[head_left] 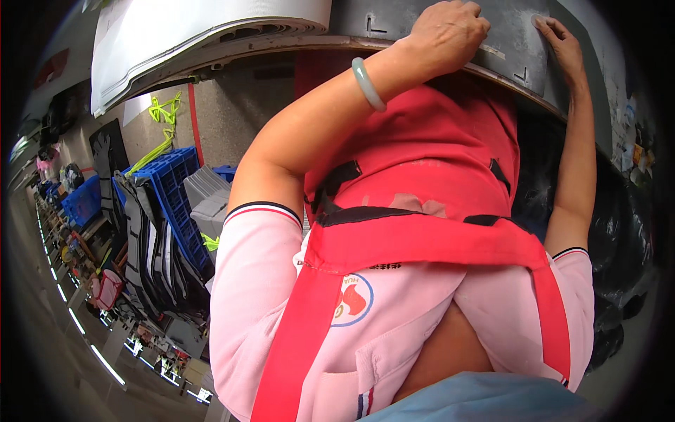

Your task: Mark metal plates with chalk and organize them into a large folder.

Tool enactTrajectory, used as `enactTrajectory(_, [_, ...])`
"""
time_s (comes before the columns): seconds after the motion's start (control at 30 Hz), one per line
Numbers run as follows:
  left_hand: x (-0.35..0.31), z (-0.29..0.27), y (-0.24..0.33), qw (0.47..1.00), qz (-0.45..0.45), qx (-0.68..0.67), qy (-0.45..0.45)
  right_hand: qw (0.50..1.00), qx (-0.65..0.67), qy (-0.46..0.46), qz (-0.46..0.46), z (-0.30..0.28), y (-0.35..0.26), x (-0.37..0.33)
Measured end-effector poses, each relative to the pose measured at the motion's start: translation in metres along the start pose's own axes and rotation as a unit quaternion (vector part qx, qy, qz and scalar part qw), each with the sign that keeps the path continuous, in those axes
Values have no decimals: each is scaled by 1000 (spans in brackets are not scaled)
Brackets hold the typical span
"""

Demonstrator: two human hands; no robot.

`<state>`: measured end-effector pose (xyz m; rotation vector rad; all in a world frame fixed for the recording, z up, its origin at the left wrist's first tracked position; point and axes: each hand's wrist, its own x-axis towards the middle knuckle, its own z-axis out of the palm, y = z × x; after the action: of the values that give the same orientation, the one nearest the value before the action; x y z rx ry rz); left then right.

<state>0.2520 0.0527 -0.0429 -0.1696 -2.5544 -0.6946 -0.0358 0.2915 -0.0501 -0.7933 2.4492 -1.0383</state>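
A dark grey sheet [394,22] with L-shaped corner marks lies on the table at the top of the view. Over its near part, my left hand [450,36] is closed, its fingers curled in; whatever it may grip is hidden. A pale green bangle [368,84] circles that wrist. Farther right, my right hand [562,46] has its fingers stretched toward the sheet, the tips at a pale, dusty patch [540,20]. A small pale strip [493,51] lies at the sheet's near edge, beside my left hand.
Large white sheets [204,20] are stacked at the table's left end. Below them, on the left, stand a blue plastic crate [165,186], dark folded pieces [151,246] and yellow-green straps [165,109]. Black plastic bags [615,232] are at my right. My red apron [429,155] touches the table edge.
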Motion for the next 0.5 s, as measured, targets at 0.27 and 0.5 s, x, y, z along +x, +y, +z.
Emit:
enactTrajectory(0.27, [4, 10, -8, 993, 28, 110, 39, 992, -6, 115, -43, 34, -76, -63])
enactTrajectory(0.5, [7, 3, 1, 990, -48, 103, -86, 988, -89, 11, -129, 46, -102, -146])
